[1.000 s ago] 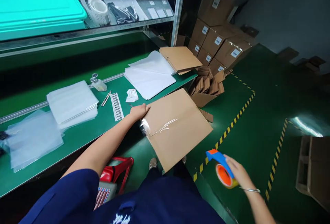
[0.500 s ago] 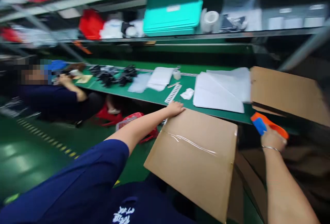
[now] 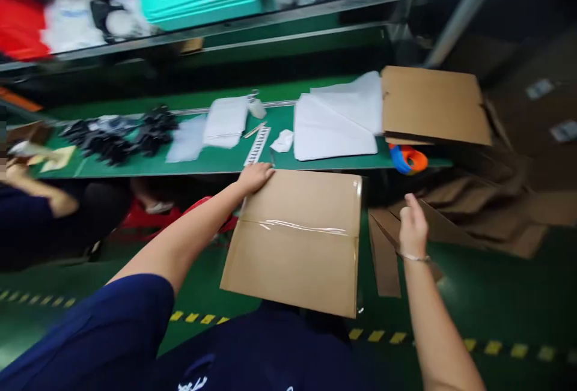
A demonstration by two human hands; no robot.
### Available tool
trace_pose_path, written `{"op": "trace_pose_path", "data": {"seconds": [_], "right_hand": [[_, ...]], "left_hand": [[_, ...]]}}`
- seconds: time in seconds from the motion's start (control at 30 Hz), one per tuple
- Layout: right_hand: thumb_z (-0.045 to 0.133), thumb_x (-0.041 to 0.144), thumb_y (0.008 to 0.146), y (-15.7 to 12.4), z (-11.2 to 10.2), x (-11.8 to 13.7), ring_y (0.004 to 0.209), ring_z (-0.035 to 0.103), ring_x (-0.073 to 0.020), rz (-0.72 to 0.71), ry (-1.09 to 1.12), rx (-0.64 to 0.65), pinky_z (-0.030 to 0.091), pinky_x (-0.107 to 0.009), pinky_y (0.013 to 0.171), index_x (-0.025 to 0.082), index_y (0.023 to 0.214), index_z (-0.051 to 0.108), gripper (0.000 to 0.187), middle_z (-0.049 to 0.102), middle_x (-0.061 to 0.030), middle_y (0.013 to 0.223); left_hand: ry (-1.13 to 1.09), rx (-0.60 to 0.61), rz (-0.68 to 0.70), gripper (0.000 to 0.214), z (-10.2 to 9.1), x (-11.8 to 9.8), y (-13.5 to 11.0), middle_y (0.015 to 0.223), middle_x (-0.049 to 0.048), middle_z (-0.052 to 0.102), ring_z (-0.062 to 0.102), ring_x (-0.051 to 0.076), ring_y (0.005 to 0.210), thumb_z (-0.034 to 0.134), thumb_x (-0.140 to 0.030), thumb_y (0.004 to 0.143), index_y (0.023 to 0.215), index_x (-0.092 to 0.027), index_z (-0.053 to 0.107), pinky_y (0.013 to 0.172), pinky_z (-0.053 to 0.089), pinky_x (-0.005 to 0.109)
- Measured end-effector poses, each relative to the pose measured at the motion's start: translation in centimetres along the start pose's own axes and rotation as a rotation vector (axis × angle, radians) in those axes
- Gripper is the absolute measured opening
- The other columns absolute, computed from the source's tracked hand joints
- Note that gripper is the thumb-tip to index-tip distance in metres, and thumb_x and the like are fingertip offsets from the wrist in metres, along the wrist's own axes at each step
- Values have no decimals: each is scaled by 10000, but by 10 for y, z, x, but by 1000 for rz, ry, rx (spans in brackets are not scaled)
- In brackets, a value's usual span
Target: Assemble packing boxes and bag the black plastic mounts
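A taped cardboard box (image 3: 297, 259) leans between my body and the bench edge, with clear tape across its middle seam. My left hand (image 3: 256, 178) grips its far left corner, fingers over the edge. To the right of the box, my right hand (image 3: 413, 227) is in the air with nothing in it, its fingers loosely bent and partly apart. Beyond that hand, an orange and blue tape dispenser (image 3: 408, 160) rests at the bench's front edge, beside a flat brown carton (image 3: 435, 106).
White sheets (image 3: 333, 127), a small bottle (image 3: 256, 107), a printed strip (image 3: 258, 146) and black bundled items (image 3: 117, 139) lie on the green bench. Folded cardboard (image 3: 478, 205) is piled at the right. A shelf (image 3: 216, 27) runs above. A co-worker's arm (image 3: 40, 190) shows at far left.
My right hand has let go of the tape dispenser, which now lies on the bench edge, and has drawn back. The view has turned right and down. My left hand stays on the box.
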State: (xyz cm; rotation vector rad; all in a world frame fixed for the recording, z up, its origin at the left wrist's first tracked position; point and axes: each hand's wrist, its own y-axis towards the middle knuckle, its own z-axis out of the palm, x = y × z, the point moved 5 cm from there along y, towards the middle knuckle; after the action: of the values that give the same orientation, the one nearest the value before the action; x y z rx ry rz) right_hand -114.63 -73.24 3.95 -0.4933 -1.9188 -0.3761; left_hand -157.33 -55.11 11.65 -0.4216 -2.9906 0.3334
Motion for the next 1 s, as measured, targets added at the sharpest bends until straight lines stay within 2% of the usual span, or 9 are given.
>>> {"op": "trace_pose_path", "data": {"seconds": [0.1, 0.17, 0.27, 0.47, 0.6, 0.73, 0.8, 0.87, 1.0], "right_hand": [[307, 464, 976, -100, 2, 16, 1423, 362, -219, 14, 147, 66, 315, -425, 1177, 272, 1493, 349, 554, 385, -30, 1545], [336, 526, 969, -135, 20, 30, 1486, 199, -235, 3, 221, 183, 189, -455, 1223, 318, 1541, 214, 621, 214, 17, 1613], [354, 690, 901, -133, 53, 38, 1502, 78, -271, 47, 269, 275, 60, -495, 1228, 245, 1564, 118, 832, 91, -16, 1628], [336, 732, 888, -95, 95, 4, 1436, 333, -256, 361, 511, 323, 247, -484, 1188, 139, 1470, 382, 832, 378, -91, 1538], [304, 727, 904, -140, 55, -35, 1380, 425, -259, 480, 571, 168, 281, -504, 1163, 80, 1356, 506, 815, 493, -122, 1457], [252, 706, 924, -253, 4, -59, 1434, 341, -213, 576, 569, -124, 206, -429, 1212, 157, 1398, 486, 761, 419, -89, 1517], [397, 738, 862, -304, 7, -54, 1392, 411, -278, 632, 564, -165, 265, -485, 1193, 177, 1336, 568, 754, 501, -120, 1451], [518, 735, 800, -330, 27, -40, 1356, 457, -310, 616, 569, -143, 318, -520, 1167, 211, 1301, 607, 731, 554, -111, 1404], [514, 609, 876, -323, 58, -11, 1414, 376, -278, 465, 503, -245, 314, -508, 1181, 242, 1399, 515, 639, 438, -76, 1504]], "left_hand": [[20, 33, 37, 416, 2, 2, 5, 1150, 154, 661, 574, 323, 1120, 243, -362, 975, 1081, -181, 602, 1005, 364, 475], [37, 44, 47, 444, 2, 2, 6, 1188, 161, 650, 562, 340, 1146, 214, -364, 968, 1100, -182, 596, 1046, 315, 532], [53, 57, 39, 466, 2, 1, 4, 1209, 168, 643, 560, 355, 1160, 197, -381, 962, 1120, -182, 588, 1078, 254, 598], [66, 55, 20, 461, -3, -12, 0, 1142, 195, 657, 585, 383, 1123, 186, -337, 953, 1055, -163, 601, 1066, 237, 660], [27, 70, 187, 418, -7, -74, 16, 1239, 191, 619, 533, 374, 1208, 244, -321, 947, 1151, -158, 571, 1094, 227, 633], [-113, 138, 432, 431, -3, -171, 44, 1361, 135, 552, 487, 288, 1268, 360, -359, 940, 1302, -163, 490, 1078, 360, 405], [-193, 196, 498, 417, 0, -209, 57, 1298, 114, 596, 533, 267, 1190, 411, -376, 933, 1266, -154, 526, 1020, 408, 355], [-264, 252, 515, 396, 3, -232, 66, 1176, 109, 648, 578, 247, 1053, 452, -395, 920, 1188, -131, 576, 934, 450, 342], [-378, 342, 487, 424, 1, -245, 74, 932, 62, 664, 588, 177, 793, 462, -441, 882, 1164, -152, 593, 731, 489, 289]]}}
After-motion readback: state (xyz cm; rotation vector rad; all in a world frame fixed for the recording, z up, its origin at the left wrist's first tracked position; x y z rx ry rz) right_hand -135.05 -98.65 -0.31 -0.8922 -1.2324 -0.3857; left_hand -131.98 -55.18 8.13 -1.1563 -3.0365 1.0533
